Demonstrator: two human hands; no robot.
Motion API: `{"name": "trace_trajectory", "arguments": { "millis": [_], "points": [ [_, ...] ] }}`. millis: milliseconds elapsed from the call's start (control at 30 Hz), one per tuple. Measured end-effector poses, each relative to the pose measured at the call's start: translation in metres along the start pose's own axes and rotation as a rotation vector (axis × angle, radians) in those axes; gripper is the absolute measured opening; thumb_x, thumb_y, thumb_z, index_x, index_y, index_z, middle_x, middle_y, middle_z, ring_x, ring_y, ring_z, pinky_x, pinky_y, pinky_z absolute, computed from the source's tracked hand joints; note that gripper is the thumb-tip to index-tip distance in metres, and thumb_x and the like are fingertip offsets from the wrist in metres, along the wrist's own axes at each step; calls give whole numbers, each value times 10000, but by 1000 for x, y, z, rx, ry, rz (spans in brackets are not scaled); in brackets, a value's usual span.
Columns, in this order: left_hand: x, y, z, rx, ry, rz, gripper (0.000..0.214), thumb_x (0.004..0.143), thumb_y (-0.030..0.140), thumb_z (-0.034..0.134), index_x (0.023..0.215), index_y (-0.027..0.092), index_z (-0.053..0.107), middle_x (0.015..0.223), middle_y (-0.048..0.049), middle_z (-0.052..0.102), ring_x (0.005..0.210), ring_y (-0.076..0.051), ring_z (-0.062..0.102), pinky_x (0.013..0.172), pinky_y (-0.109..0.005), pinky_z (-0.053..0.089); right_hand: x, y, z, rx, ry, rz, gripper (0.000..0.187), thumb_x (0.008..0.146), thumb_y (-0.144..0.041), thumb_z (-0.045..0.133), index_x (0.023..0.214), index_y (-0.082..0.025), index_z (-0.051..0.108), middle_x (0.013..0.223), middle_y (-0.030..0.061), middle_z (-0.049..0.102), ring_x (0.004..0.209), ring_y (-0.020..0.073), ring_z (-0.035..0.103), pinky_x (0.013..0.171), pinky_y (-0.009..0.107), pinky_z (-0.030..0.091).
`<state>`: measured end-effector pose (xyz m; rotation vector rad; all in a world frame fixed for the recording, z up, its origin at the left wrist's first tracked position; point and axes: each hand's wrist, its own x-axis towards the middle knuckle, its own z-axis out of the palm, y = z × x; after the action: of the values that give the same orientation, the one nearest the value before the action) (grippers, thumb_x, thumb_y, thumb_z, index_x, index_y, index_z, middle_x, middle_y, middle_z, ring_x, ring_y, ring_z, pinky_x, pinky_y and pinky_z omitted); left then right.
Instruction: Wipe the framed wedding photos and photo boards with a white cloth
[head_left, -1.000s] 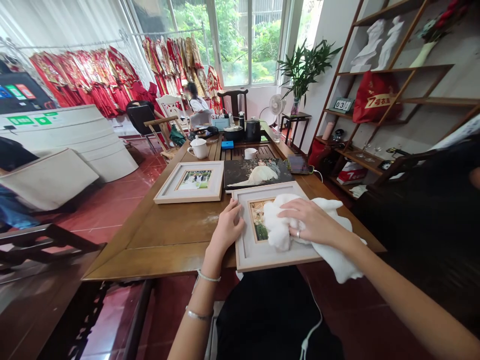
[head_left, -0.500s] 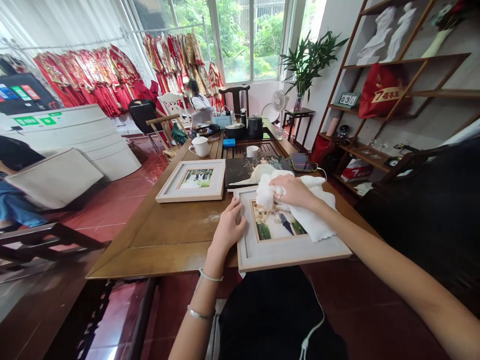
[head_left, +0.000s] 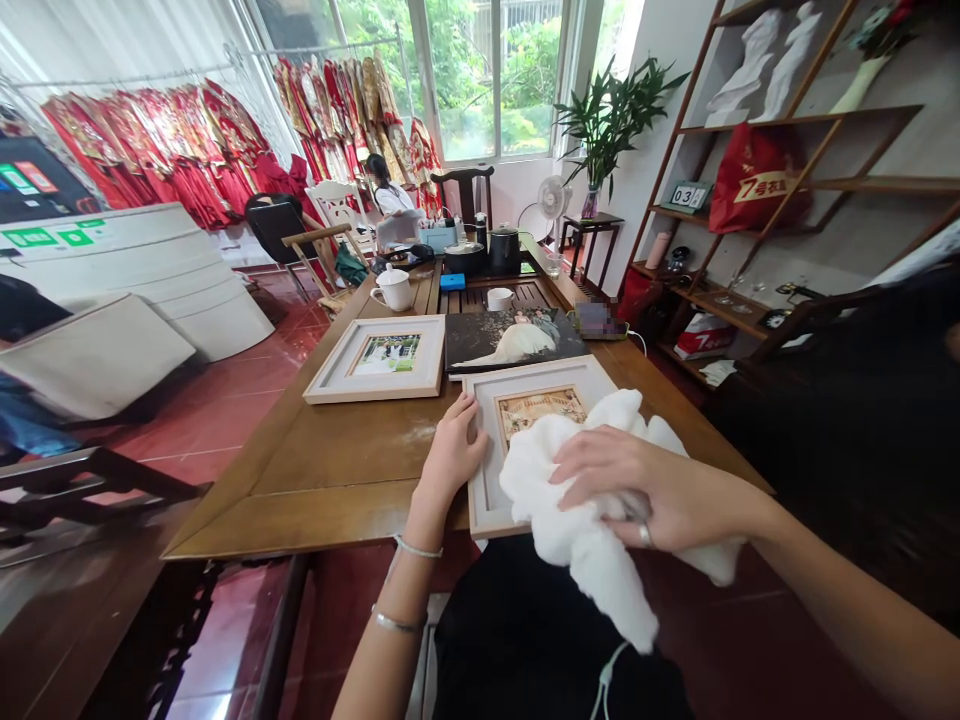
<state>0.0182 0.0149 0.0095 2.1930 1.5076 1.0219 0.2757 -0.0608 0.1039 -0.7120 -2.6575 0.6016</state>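
My right hand (head_left: 622, 485) is closed round a bunched white cloth (head_left: 547, 480), above the near right part of a picture frame (head_left: 487, 400). The cloth hides much of the photo inside, and one end of it hangs past the table's front edge. With its fingers curled over the rim, my left hand (head_left: 453, 445) grips this frame's left side. A second picture frame (head_left: 375, 394), with a photo of people outdoors, lies flat to the left. Behind the gripped frame is a dark panel (head_left: 517, 340) with a white shape on it.
The wooden table (head_left: 337, 460) also bears a lidded white mug (head_left: 394, 288), a small white cup (head_left: 499, 299), a blue box (head_left: 452, 282), a black kettle (head_left: 503, 248) and a phone (head_left: 600, 320) on a cable. A person (head_left: 394, 200) sits at the far end.
My right hand has drawn the cloth from the frame's far side toward me and bunched it up. My left hand stays on the frame's left edge. The view has shifted slightly.
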Motion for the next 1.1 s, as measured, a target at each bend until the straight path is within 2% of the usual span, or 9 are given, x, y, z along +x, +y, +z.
{"name": "trace_trajectory", "arguments": {
  "millis": [133, 300, 400, 500, 633, 767, 867, 967, 1100],
  "points": [
    [0, 3, -2, -15, 2, 4, 465, 765, 123, 522, 1221, 103, 613, 1389, -157, 544, 1354, -295, 440, 1147, -454, 355, -18, 8, 4, -158, 37, 67, 361, 764, -143, 601, 1074, -310, 681, 1210, 30, 653, 1194, 265, 542, 1027, 470, 399],
    [0, 4, -5, -14, -15, 2, 449, 773, 128, 519, 1211, 99, 613, 1399, -168, 529, 1365, -298, 424, 1149, -464, 348, -15, 62, 7, -280, 165, 277, 305, 812, -239, 583, 1103, -250, 674, 1177, 76, 673, 1139, 315, 570, 978, 511, 428],
    [1, 5, -6, -7, -26, 8, 431, 771, 114, 512, 1188, 99, 621, 1394, -172, 532, 1367, -300, 422, 1149, -474, 345, -1, 87, 5, -282, 230, 332, 327, 845, -280, 549, 1152, -229, 651, 1219, 76, 657, 1160, 308, 558, 990, 494, 432],
    [2, 7, 0, 3, -25, -17, 432, 765, 79, 488, 1177, 80, 619, 1400, -191, 519, 1374, -306, 410, 1155, -476, 334, 21, 100, 3, -300, 297, 367, 362, 852, -248, 525, 1192, -186, 632, 1245, 104, 643, 1169, 300, 554, 1001, 476, 426],
    [3, 7, 16, -27, 69, -68, 497, 776, 51, 458, 1258, 89, 569, 1436, -187, 483, 1399, -302, 369, 1173, -478, 303, 53, 109, 5, -239, 334, 380, 344, 817, -193, 545, 1142, -159, 654, 1190, 115, 676, 1101, 287, 602, 968, 432, 446],
    [3, 3, 25, -71, 109, -74, 495, 826, 55, 393, 1290, 112, 556, 1445, -161, 484, 1409, -281, 352, 1179, -470, 293, 77, 105, 14, -162, 356, 382, 310, 815, -209, 566, 1108, -177, 662, 1141, 98, 697, 1069, 275, 617, 935, 408, 455],
    [2, -2, 27, -102, 116, -52, 519, 824, 57, 405, 1317, 146, 541, 1442, -137, 495, 1417, -276, 335, 1171, -471, 307, 82, 89, 25, -146, 279, 245, 291, 807, -210, 591, 1084, -179, 673, 1135, 101, 694, 1073, 271, 602, 947, 417, 435],
    [1, -5, 27, -116, 119, -41, 548, 806, 46, 422, 1331, 157, 531, 1440, -128, 501, 1418, -275, 331, 1162, -465, 323, 73, 66, 30, -114, 112, 95, 291, 800, -204, 603, 1082, -199, 678, 1122, 83, 695, 1084, 266, 585, 949, 439, 424],
    [2, -4, 26, -91, 124, -59, 549, 796, 23, 391, 1315, 125, 541, 1442, -141, 495, 1410, -268, 348, 1167, -458, 316, 47, 34, 21, -72, -36, -33, 312, 787, -155, 594, 1071, -251, 679, 1212, 47, 663, 1202, 256, 519, 1046, 493, 335]
  ]
}}
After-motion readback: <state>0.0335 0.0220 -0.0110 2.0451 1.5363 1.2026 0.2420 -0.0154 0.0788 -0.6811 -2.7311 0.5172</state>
